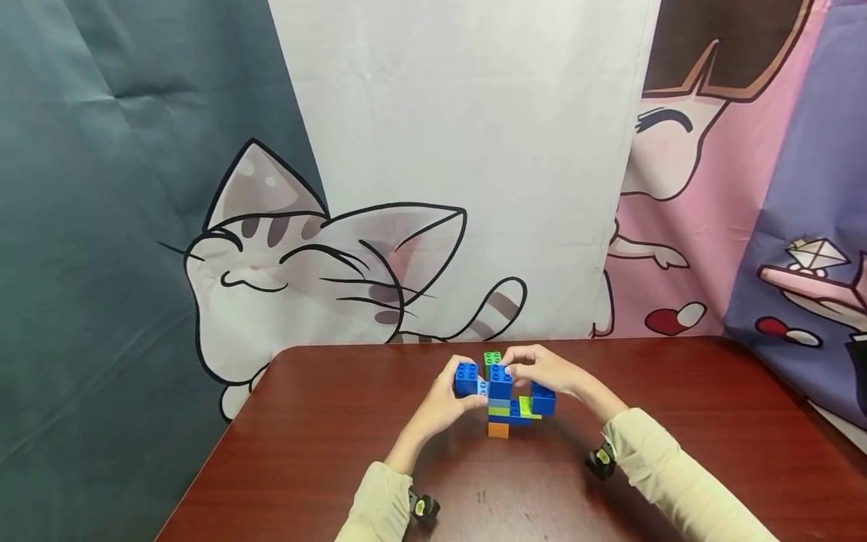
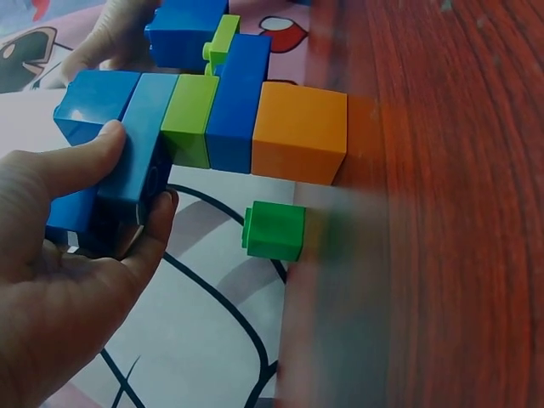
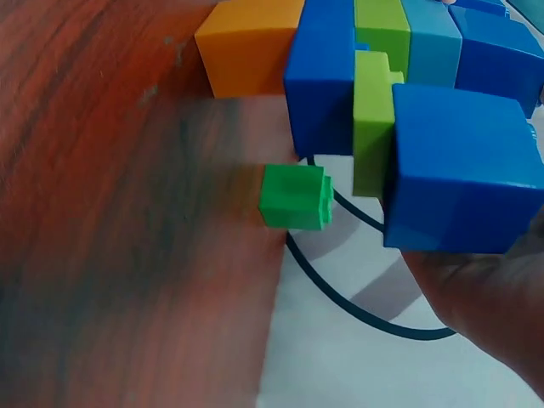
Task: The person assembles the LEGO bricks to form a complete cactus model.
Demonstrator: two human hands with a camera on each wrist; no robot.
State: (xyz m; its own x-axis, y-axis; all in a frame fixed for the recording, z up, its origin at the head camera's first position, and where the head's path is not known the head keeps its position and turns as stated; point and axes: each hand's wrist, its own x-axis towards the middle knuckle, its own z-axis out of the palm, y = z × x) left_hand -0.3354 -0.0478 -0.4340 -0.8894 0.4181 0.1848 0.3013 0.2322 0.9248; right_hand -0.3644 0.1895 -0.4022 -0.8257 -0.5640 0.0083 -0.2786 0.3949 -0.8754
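A tower of toy building bricks stands before me, its orange brick [image 1: 498, 430] at the bottom. Above that come a long blue brick [image 2: 238, 106], a lime brick [image 2: 189, 121] and a light blue brick [image 2: 140, 140]. My left hand [image 1: 439, 403] grips the light blue brick's left end, thumb on its near side and fingers behind; a blue brick [image 1: 466, 379] sits on that end. At the top, my right hand [image 1: 542, 369] has thumb and fingertip at another blue brick [image 1: 500, 382], pinching it. To the right, a lime plate [image 3: 372, 127] carries a large blue brick [image 3: 463, 170].
A separate green brick [image 1: 492, 360] stands behind the tower on the reddish-brown table [image 1: 311, 452]. A cloth backdrop [image 1: 460, 150] with cartoon drawings hangs just past the table's far edge. Each wrist bears a small black camera [image 1: 424, 509].
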